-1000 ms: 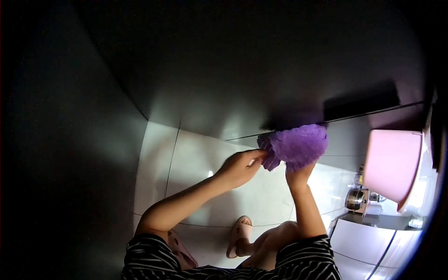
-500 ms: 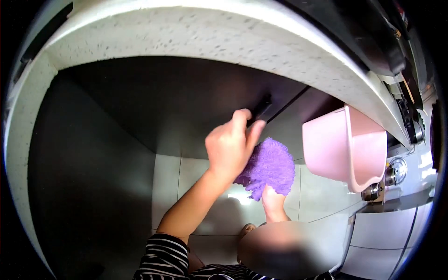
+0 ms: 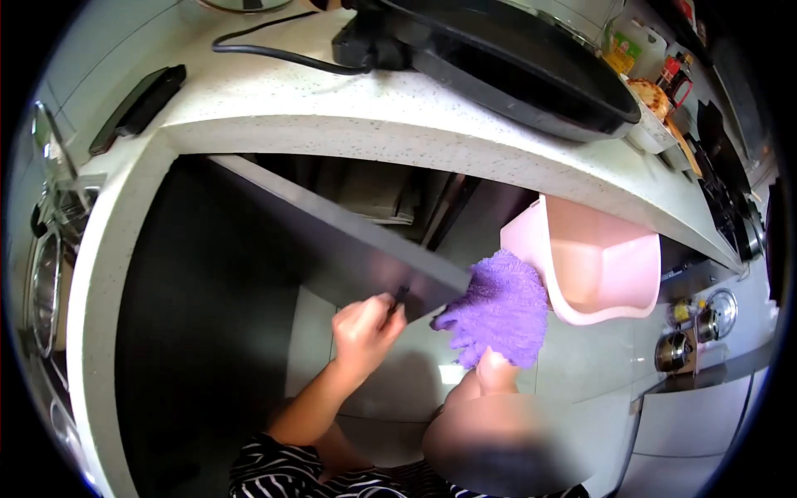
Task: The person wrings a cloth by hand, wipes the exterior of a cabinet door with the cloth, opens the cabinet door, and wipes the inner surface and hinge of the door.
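Observation:
The fingers of my left hand (image 3: 363,336) are closed on the small black handle (image 3: 400,296) of a dark cabinet door (image 3: 340,249). That door stands swung outward, its top edge pointing toward me. A fluffy purple cloth (image 3: 504,303) is in my right hand (image 3: 496,372), bunched over it so that most of the fingers are hidden. The cloth is close beside the door's free edge and overlaps the pink plastic bin (image 3: 602,266) in view. Inside the cabinet, a pale flat item (image 3: 378,199) shows in the shadow.
Above the cabinet runs a speckled white countertop (image 3: 249,108) with a large black electric pan (image 3: 515,75) and its cord. A bowl of food (image 3: 652,112) sits farther right. Pots (image 3: 674,353) and white cabinets (image 3: 689,415) are at the lower right.
My left hand has taken hold of the handle and pulled the door open, exposing the cabinet's inside. The view has shifted to show more countertop. The purple cloth stays in my right hand.

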{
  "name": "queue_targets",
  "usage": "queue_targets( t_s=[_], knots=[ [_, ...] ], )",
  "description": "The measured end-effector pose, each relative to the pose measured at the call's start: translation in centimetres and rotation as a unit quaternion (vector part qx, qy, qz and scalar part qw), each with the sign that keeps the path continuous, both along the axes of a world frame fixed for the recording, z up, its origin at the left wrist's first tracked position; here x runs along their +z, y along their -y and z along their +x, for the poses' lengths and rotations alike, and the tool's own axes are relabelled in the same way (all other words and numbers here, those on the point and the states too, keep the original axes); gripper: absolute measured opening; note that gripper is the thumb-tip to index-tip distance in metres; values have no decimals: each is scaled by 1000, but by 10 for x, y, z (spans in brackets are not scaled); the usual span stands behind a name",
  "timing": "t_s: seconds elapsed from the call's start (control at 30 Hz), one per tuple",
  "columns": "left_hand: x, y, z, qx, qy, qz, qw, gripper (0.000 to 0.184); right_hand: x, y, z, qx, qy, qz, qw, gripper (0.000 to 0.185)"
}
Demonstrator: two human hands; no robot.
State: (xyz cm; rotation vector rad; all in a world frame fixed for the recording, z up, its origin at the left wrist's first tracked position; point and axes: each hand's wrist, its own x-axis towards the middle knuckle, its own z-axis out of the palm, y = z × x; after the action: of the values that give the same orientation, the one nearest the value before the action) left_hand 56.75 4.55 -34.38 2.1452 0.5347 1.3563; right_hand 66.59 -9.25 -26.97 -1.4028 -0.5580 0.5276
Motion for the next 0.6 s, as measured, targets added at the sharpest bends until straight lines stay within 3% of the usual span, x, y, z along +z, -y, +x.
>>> queue_targets(
  t_s=[0.1, 0.3, 0.5, 0.53, 0.57, 0.6],
  knots=[
    [5, 10, -36, -23, -15, -39, 999, 18, 9, -6, -7, 40, -24, 133, 990, 50],
    [3, 29, -103, -40, -20, -158, 986, 14, 51, -24, -20, 226, 37, 161, 960, 48],
    [-1, 24, -149, -41, -30, -167, 985, 14, 86, -66, -50, 504, 240, 118, 821, 48],
    [-3, 21, -156, -50, -36, -152, 986, 12, 82, -70, -58, 507, 281, 113, 807, 49],
    [-16, 25, -159, -49, 29, -260, 964, 12, 74, -74, -65, 505, 317, 113, 795, 49],
    [-16, 23, -165, -41, 1, -238, 970, 12, 64, -75, -72, 470, 368, 133, 791, 65]
  ],
)
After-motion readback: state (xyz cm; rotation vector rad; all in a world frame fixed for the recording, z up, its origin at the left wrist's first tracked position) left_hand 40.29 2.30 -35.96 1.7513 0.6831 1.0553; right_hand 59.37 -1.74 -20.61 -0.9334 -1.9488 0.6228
